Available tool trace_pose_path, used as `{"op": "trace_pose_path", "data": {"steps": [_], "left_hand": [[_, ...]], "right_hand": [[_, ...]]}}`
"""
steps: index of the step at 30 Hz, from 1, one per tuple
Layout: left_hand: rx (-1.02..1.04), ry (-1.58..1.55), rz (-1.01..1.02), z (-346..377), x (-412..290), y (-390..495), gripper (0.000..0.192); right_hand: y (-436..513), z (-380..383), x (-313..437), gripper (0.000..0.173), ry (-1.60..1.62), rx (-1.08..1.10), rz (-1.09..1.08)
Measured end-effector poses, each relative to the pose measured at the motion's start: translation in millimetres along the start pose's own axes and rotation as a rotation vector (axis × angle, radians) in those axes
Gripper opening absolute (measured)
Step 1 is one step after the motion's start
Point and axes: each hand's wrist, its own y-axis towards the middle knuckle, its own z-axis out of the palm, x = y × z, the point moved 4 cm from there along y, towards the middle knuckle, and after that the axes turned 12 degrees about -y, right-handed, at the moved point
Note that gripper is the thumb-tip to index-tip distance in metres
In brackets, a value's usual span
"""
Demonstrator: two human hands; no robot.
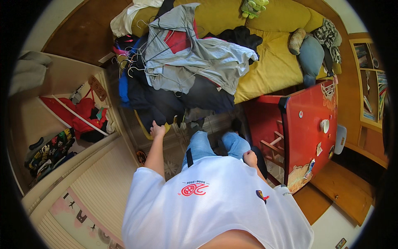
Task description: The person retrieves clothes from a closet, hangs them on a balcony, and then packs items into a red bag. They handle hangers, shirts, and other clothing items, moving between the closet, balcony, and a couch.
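My left hand (158, 129) is at the lower edge of a dark garment (154, 107), with its fingers closed on the cloth. Just behind that hand shows a yellow curved edge (139, 123), perhaps of a stool. Above the dark clothes lies a pile of grey jackets (199, 56) with red lining, spread over the sofa's left part. Several wire hangers (132, 59) stick out on the pile's left side. My right hand (250, 158) rests curled by my thigh in blue jeans (234, 144), and nothing shows in it.
A yellow sofa (270, 67) holds cushions and a green plush toy (253, 7). At right stands a red table (306, 124) with a cup (324, 125) and a tube (310, 168). On the left, an open wardrobe (23, 119) contains red clothing (84, 112) and dark folded clothes (53, 149).
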Motion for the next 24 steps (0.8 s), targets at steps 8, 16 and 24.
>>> {"op": "trace_pose_path", "data": {"steps": [8,16,24], "left_hand": [[-0.02,-0.142,-0.104,16.5,42.4,-32.9,0.061],[-0.033,-0.283,-0.093,33.5,99.9,-48.2,0.055],[-0.189,-0.392,-0.165,62.7,170.5,-54.4,0.037]], "right_hand": [[39.2,8.3,39.9,0.022,0.071,0.008,-0.24],[105.2,8.8,108.1,0.016,0.142,0.146,-0.421],[144.9,-29.7,206.2,0.019,-0.09,0.143,-0.663]]}}
